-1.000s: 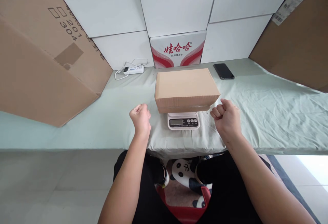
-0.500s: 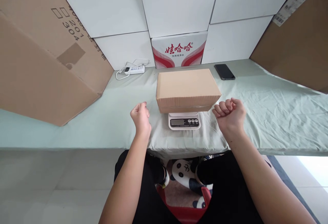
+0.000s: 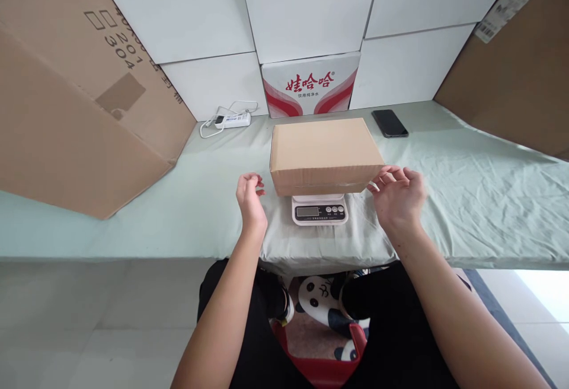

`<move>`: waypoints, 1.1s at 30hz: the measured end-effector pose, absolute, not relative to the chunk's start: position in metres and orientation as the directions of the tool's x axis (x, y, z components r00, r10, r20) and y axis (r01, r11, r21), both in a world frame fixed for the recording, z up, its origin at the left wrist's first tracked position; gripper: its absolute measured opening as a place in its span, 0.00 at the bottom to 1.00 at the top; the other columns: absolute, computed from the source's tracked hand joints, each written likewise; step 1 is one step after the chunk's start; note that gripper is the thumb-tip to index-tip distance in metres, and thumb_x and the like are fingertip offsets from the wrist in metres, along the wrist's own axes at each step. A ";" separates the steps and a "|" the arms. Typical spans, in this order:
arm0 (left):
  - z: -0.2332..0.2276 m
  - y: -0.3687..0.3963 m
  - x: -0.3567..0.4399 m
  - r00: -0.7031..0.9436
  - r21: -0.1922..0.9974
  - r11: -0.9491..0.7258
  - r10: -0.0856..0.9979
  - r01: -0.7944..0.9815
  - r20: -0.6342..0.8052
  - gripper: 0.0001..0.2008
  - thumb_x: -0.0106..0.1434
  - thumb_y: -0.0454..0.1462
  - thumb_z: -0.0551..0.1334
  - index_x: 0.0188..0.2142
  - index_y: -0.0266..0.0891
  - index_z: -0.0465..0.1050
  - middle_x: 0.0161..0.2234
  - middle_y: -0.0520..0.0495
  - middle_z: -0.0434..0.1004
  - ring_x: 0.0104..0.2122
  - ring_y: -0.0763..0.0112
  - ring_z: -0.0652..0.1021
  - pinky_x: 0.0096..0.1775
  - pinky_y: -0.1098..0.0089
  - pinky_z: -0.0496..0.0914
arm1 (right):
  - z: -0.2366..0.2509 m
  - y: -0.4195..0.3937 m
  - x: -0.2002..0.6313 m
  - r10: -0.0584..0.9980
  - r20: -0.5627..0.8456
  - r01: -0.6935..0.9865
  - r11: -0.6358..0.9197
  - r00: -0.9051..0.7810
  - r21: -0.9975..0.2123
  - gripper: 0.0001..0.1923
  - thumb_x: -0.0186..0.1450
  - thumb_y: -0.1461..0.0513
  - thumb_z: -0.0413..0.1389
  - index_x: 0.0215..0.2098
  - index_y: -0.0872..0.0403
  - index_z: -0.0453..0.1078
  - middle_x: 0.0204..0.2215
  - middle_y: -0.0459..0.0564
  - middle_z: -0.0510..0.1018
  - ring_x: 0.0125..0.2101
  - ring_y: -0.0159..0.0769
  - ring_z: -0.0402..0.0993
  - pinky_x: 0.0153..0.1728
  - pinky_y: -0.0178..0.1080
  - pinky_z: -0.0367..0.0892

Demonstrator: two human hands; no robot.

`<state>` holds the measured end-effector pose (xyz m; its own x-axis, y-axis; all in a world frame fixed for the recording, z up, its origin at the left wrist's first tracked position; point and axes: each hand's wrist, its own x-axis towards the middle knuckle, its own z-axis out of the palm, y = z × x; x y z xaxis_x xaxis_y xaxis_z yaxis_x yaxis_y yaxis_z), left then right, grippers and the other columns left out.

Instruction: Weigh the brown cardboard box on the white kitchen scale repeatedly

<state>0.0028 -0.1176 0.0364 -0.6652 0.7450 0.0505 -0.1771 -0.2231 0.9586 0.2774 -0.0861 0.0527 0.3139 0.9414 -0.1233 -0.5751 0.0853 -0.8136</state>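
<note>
The cardboard box [image 3: 324, 155] sat on the small scale [image 3: 319, 209] on the tabletop [image 3: 178, 211], long axis running left to right, between the left hand [image 3: 250, 196] and nearer right hand [image 3: 400, 196], both empty with fingers loosely spread.

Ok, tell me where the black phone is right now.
The black phone lies flat on the green-covered table, back right of the cardboard box, near the white wall boxes.
</note>
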 end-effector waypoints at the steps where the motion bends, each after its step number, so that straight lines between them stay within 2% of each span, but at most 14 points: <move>1: 0.035 -0.118 0.004 -0.650 0.963 -0.223 0.756 -0.149 0.074 0.05 0.64 0.41 0.63 0.35 0.43 0.73 0.39 0.47 0.77 0.39 0.67 0.77 0.38 0.69 0.69 | 0.050 -0.086 0.276 0.946 -0.101 -0.561 0.096 0.310 -0.823 0.18 0.69 0.48 0.52 0.28 0.49 0.72 0.29 0.48 0.75 0.31 0.34 0.74 0.32 0.37 0.70; 3: 0.031 -0.118 0.007 -0.601 0.969 -0.228 0.790 -0.099 0.124 0.08 0.67 0.44 0.62 0.42 0.45 0.76 0.49 0.44 0.81 0.49 0.62 0.80 0.46 0.65 0.72 | 0.045 -0.086 0.274 0.952 -0.038 -0.520 0.132 0.304 -0.844 0.21 0.69 0.42 0.52 0.34 0.47 0.75 0.35 0.49 0.79 0.37 0.39 0.79 0.38 0.41 0.74; 6: 0.027 -0.121 0.014 -0.520 0.966 -0.246 0.836 -0.072 0.174 0.17 0.70 0.50 0.61 0.52 0.47 0.77 0.59 0.41 0.81 0.62 0.54 0.78 0.59 0.57 0.72 | 0.041 -0.089 0.268 0.960 0.064 -0.433 0.183 0.273 -0.882 0.28 0.70 0.34 0.50 0.46 0.43 0.78 0.48 0.51 0.84 0.55 0.48 0.81 0.54 0.50 0.76; 10: 0.026 -0.125 0.023 -0.417 0.959 -0.269 0.885 -0.090 0.209 0.24 0.73 0.56 0.60 0.61 0.49 0.75 0.68 0.40 0.77 0.70 0.50 0.74 0.68 0.52 0.69 | 0.040 -0.095 0.260 0.969 0.134 -0.343 0.201 0.209 -0.917 0.32 0.71 0.33 0.49 0.62 0.37 0.75 0.66 0.47 0.80 0.72 0.51 0.71 0.71 0.57 0.67; 13: 0.026 -0.126 0.027 -0.381 0.957 -0.281 0.894 -0.070 0.234 0.26 0.74 0.58 0.59 0.63 0.50 0.75 0.71 0.41 0.75 0.73 0.50 0.72 0.71 0.52 0.67 | 0.039 -0.097 0.254 0.963 0.213 -0.255 0.250 0.165 -0.934 0.31 0.73 0.35 0.49 0.65 0.35 0.73 0.70 0.45 0.76 0.77 0.48 0.63 0.77 0.55 0.61; 16: 0.026 -0.127 0.028 -0.363 0.954 -0.297 0.895 -0.050 0.260 0.29 0.74 0.60 0.59 0.65 0.50 0.75 0.70 0.41 0.75 0.73 0.49 0.71 0.72 0.52 0.67 | 0.038 -0.098 0.249 0.946 0.286 -0.170 0.311 0.156 -0.935 0.30 0.75 0.37 0.49 0.67 0.37 0.73 0.71 0.45 0.75 0.79 0.47 0.60 0.80 0.54 0.57; 20: 0.031 -0.123 0.031 -0.347 0.948 -0.313 0.897 -0.059 0.274 0.31 0.74 0.61 0.60 0.67 0.50 0.73 0.70 0.40 0.76 0.74 0.49 0.70 0.73 0.51 0.66 | 0.035 -0.098 0.246 0.954 0.259 -0.193 0.285 0.147 -0.939 0.33 0.74 0.40 0.53 0.74 0.35 0.64 0.76 0.43 0.68 0.80 0.46 0.57 0.82 0.55 0.53; 23: 0.041 -0.112 0.034 -0.339 0.932 -0.355 0.887 -0.064 0.315 0.32 0.73 0.61 0.61 0.69 0.52 0.72 0.71 0.41 0.75 0.78 0.49 0.66 0.75 0.51 0.64 | 0.034 -0.091 0.248 0.954 0.264 -0.150 0.284 0.140 -0.947 0.36 0.75 0.39 0.53 0.78 0.30 0.56 0.80 0.41 0.62 0.81 0.48 0.55 0.79 0.60 0.58; 27: 0.062 -0.080 0.030 -0.317 0.903 -0.421 0.870 -0.084 0.377 0.35 0.73 0.63 0.60 0.72 0.54 0.68 0.74 0.45 0.72 0.81 0.51 0.60 0.77 0.53 0.60 | 0.044 -0.056 0.249 0.907 0.385 -0.063 0.400 0.170 -0.914 0.35 0.73 0.38 0.55 0.76 0.22 0.56 0.78 0.39 0.63 0.80 0.54 0.58 0.72 0.65 0.68; 30: 0.071 -0.046 0.020 -0.289 0.871 -0.482 0.851 -0.100 0.438 0.37 0.72 0.64 0.60 0.73 0.55 0.67 0.75 0.48 0.71 0.81 0.51 0.60 0.78 0.53 0.59 | 0.058 -0.017 0.246 0.858 0.496 -0.025 0.503 0.132 -0.864 0.34 0.72 0.37 0.55 0.74 0.23 0.58 0.78 0.40 0.63 0.79 0.57 0.58 0.68 0.64 0.73; 33: 0.068 -0.013 0.011 -0.251 0.862 -0.490 0.857 -0.128 0.450 0.37 0.70 0.65 0.61 0.71 0.55 0.70 0.75 0.48 0.70 0.81 0.50 0.59 0.79 0.52 0.57 | 0.065 0.017 0.243 0.855 0.509 -0.019 0.513 0.103 -0.858 0.34 0.72 0.34 0.52 0.74 0.25 0.59 0.77 0.41 0.63 0.79 0.57 0.59 0.64 0.62 0.76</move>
<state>0.0105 -0.0133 0.0676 -0.2508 0.8572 0.4498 -0.1281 -0.4899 0.8623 0.2427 0.0174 0.0648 0.1031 0.8546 0.5090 -0.0188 0.5133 -0.8580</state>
